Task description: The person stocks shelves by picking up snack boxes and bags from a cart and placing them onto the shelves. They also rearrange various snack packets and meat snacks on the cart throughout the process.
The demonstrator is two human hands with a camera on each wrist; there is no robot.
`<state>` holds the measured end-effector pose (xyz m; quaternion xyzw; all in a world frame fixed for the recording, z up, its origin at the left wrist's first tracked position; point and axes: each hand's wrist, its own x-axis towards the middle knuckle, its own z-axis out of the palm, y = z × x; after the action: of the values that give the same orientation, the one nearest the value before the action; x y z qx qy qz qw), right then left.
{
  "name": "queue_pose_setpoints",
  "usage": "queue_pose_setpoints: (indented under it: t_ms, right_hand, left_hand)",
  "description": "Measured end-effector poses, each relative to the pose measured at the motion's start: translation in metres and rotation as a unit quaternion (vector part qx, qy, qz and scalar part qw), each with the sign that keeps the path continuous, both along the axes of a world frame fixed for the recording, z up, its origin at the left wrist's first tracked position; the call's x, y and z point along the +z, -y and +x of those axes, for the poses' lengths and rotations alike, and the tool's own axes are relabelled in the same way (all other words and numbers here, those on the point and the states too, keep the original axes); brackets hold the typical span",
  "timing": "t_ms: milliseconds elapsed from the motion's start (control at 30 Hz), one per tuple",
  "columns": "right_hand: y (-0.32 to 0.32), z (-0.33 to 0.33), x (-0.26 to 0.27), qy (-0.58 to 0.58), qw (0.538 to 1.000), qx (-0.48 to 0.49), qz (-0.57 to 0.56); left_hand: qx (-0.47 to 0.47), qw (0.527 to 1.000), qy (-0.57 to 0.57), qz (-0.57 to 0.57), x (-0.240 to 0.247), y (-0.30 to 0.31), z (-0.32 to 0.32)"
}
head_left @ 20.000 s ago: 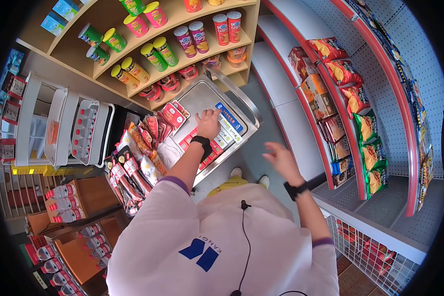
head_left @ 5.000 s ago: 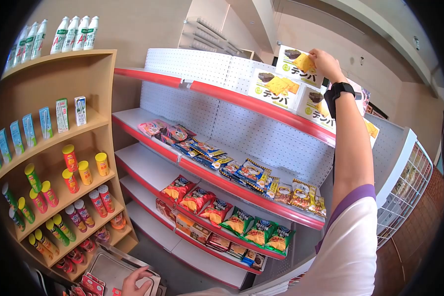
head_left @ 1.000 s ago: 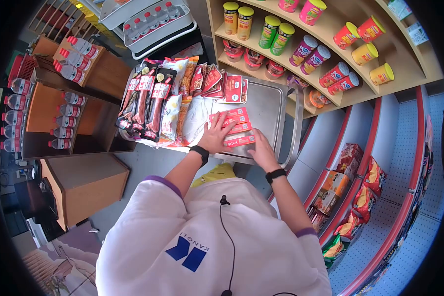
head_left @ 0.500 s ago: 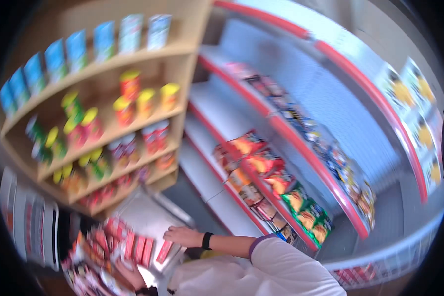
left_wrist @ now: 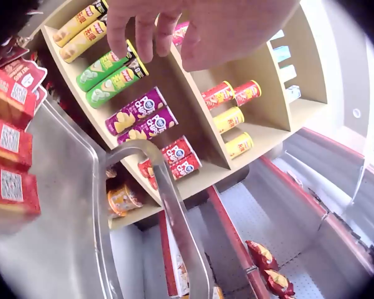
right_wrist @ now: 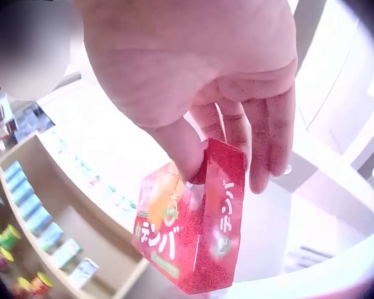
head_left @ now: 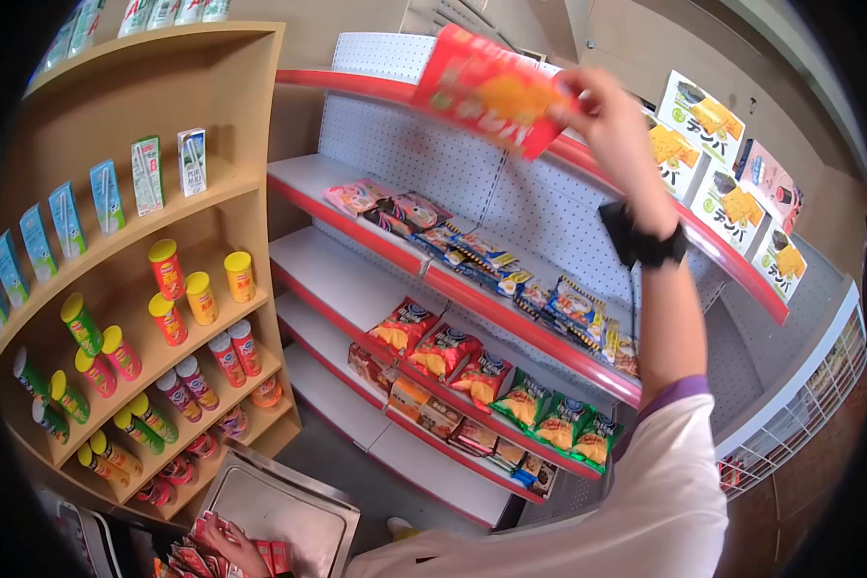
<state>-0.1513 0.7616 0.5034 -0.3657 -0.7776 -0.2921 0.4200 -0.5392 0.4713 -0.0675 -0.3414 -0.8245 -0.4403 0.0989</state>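
My right hand [head_left: 612,135] pinches a red snack box [head_left: 486,91] by one end, thumb on one side and fingers on the other. The box is held up in front of the top shelf, left of the white snack boxes [head_left: 727,204] standing there. In the right wrist view the red box [right_wrist: 215,218] hangs tilted below the thumb. My left hand [head_left: 229,546] is low over the metal cart, near its red packets and boxes. The left wrist view shows the left hand [left_wrist: 206,28] with loosely bent fingers, nothing in them, and red boxes [left_wrist: 9,187] beside it.
A pink box [head_left: 773,183] stands among the white ones on the red-edged top shelf [head_left: 366,85]. Bagged snacks [head_left: 482,376] fill shelves below. A wooden shelf [head_left: 202,164] with chip cans and cartons is at left. The metal cart [head_left: 284,511] stands below.
Five seconds ago my right hand held a white box at the top shelf. One second ago both hands were on red boxes on the cart; my right hand has since lifted one.
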Motion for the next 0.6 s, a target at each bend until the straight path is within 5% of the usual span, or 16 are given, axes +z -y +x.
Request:
queue_pose_setpoints:
  t_ms: [100,167,267,433,600]
  right_hand:
    - [-0.033,0.026,0.063,0.039,0.991,-0.115,0.064]
    - [-0.055,0.037,0.085,0.049,0.968,-0.245,-0.012]
    - [-0.083,0.048,0.096,0.056,0.943,-0.320,-0.079]
    - [-0.114,0.067,0.096,0.093,0.923,-0.355,-0.117]
    - [-0.120,0.083,0.100,0.091,0.934,-0.282,-0.201]
  left_hand:
    - [-0.026,0.991,0.129,0.027,-0.008,-0.014,0.022]
    - [-0.037,0.988,0.145,0.043,0.023,-0.019,0.047]
    - [-0.030,0.983,0.183,-0.001,0.033,-0.025,0.060]
    - [-0.064,0.977,0.203,0.004,0.018,-0.018,0.055]
    - [-0.075,0.972,0.224,0.000,-0.019,-0.014,0.039]
